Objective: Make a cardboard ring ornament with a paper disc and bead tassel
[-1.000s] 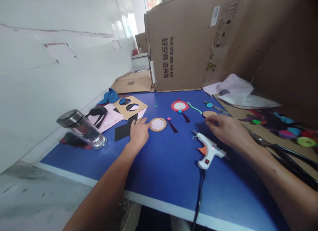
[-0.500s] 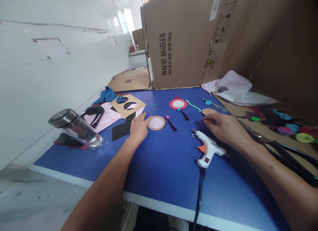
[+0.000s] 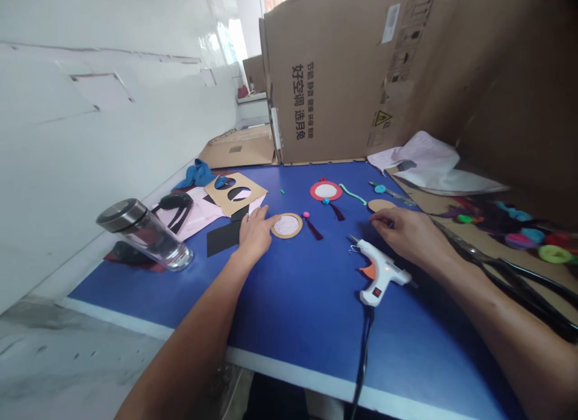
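My left hand (image 3: 255,232) lies on the blue table with its fingers stretched out. Its thumb touches the left edge of a round cardboard ring with a white, line-marked centre (image 3: 286,225). My right hand (image 3: 400,228) rests with curled fingers, and I see nothing in them. Just beyond it lies a plain cardboard disc (image 3: 382,205). A white glue gun (image 3: 379,270), its small light lit, lies left of my right wrist. Between the hands are a dark tassel with a pink bead (image 3: 313,226) and a red-rimmed disc (image 3: 326,191) with a blue bead and tassel.
A glass bottle (image 3: 149,236) leans in view at the left. Near it are cut-out cardboard (image 3: 235,206) and black paper (image 3: 223,238). Large scissors (image 3: 497,264) and pipe cleaners (image 3: 519,239) lie right. A big carton (image 3: 343,94) stands behind; the glue gun's cord (image 3: 365,347) crosses the front edge.
The camera view has shifted slightly, so everything sits a little further right. Both hands keep their places beside the ring and the disc.
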{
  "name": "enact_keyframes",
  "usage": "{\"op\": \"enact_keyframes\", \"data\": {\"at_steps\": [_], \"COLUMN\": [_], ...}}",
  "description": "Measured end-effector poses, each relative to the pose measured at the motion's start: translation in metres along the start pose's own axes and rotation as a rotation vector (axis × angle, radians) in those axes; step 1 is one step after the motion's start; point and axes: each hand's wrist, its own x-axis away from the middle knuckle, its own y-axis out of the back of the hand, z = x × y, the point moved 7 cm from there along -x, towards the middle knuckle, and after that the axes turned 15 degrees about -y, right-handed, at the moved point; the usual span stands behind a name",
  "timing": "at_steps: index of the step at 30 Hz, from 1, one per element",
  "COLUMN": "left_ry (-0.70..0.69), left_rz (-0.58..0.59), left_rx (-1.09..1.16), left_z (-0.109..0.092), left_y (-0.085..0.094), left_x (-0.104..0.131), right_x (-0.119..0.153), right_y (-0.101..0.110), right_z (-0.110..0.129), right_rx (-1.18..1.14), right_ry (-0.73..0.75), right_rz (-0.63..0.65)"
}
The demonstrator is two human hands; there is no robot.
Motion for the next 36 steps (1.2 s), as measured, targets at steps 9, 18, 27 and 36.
{"op": "enact_keyframes", "data": {"at_steps": [9,18,27,36], "left_ry": [-0.009,0.006,-0.002,-0.023], "left_rz": [-0.006,-0.078,-0.094,-0.097], "left_rx": [0.024,0.008,0.012,-0.007], "left_z": [0.003,0.007,0.009,0.004], "left_y": [-0.002,0.002,0.003,0.012], "left_x": [-0.003,0.004,0.006,0.009], "right_x": [-0.002,-0.002,-0.003,-0.002], "right_y": [0.001,0.0,0.0,0.003], "right_z": [0.0,-0.003,-0.003,-0.002], "right_rx": [-0.02,-0.017,-0.017,-0.036], "right_ry": [0.016,0.021,0.021,0.019], "right_rz": [-0.015,-0.018,-0.001,-0.018]}}
